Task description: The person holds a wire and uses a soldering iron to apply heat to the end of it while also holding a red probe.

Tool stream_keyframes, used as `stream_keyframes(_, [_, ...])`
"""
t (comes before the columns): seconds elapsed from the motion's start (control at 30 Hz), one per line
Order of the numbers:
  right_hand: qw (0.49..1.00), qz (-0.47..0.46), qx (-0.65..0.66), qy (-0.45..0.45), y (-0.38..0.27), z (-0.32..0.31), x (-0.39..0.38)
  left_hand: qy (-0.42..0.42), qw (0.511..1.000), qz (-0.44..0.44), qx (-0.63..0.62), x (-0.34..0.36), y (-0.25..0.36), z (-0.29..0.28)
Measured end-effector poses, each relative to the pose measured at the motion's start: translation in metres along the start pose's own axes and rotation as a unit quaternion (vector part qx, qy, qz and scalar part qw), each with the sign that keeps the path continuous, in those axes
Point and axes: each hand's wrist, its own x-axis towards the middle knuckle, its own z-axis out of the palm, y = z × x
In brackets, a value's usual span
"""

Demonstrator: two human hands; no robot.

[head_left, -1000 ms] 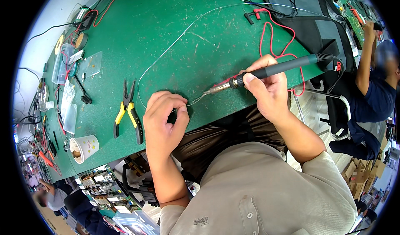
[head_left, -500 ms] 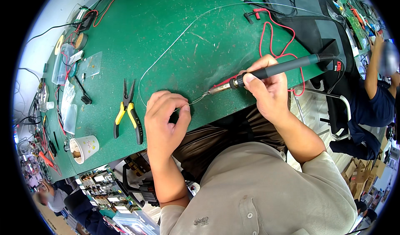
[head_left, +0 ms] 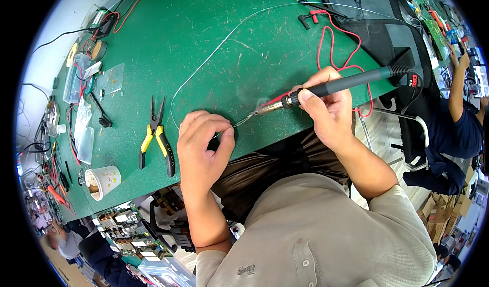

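Note:
My right hand (head_left: 328,106) grips a soldering iron (head_left: 361,79) with a dark grey handle, its metal barrel aimed left and down. A red lead (head_left: 273,100) runs along the barrel, and its end under my right fingers is hidden. Pinched in my left hand (head_left: 204,142) is a thin silvery wire, which looks like solder wire (head_left: 222,44); it loops far up over the bench to the upper right. Near the iron's tip, thin strands (head_left: 243,121) meet the metal, with faint smoke above. Exactly what touches there is too small to tell.
Yellow-black long-nose pliers (head_left: 159,139) lie left of my left hand. A paper cup (head_left: 103,181) stands at the bench's near left. Red and black test leads (head_left: 331,42) and a dark bag (head_left: 379,40) lie at the right. Another person (head_left: 461,116) works beyond.
My hands and the iron stay almost in place. The wire loop has shifted very slightly, and the smoke has changed shape. The person at the right has moved their arms.

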Motion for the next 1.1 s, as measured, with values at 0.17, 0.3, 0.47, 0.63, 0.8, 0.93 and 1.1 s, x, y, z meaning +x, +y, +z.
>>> stream_keyframes(0.17, [1.0, -0.008, -0.006, 0.002, 0.0013, -0.0006, -0.0007, 0.001, 1.0, 0.001, -0.01, -0.002, -0.0019, -0.0018])
stream_keyframes(0.3, [1.0, 0.0, -0.017, -0.008, 0.0006, -0.0018, -0.0016, -0.002, 1.0, 0.0, -0.01, -0.0025, -0.0029, -0.0022])
stream_keyframes(0.47, [0.999, 0.011, -0.045, -0.024, -0.0006, -0.0061, -0.0027, 0.005, 1.0, -0.01, -0.008, -0.0015, 0.0005, -0.0019])
stream_keyframes(0.63, [0.999, 0.014, -0.037, -0.021, 0.0011, -0.0068, -0.0032, 0.008, 1.0, -0.002, 0.003, -0.0006, 0.0002, -0.0002])
stream_keyframes(0.8, [1.0, -0.007, -0.005, 0.005, 0.0023, -0.0003, -0.002, 0.005, 0.999, 0.021, 0.027, 0.0012, 0.0046, 0.0012])
stream_keyframes(0.93, [1.0, -0.007, -0.002, 0.004, 0.0023, 0.0001, -0.0005, 0.009, 1.0, 0.002, 0.012, 0.0004, 0.0024, 0.0006])
stream_keyframes(1.1, [1.0, -0.004, 0.0, 0.006, 0.0014, 0.0002, -0.0013, 0.004, 1.0, -0.001, -0.002, 0.0001, 0.001, -0.0004])
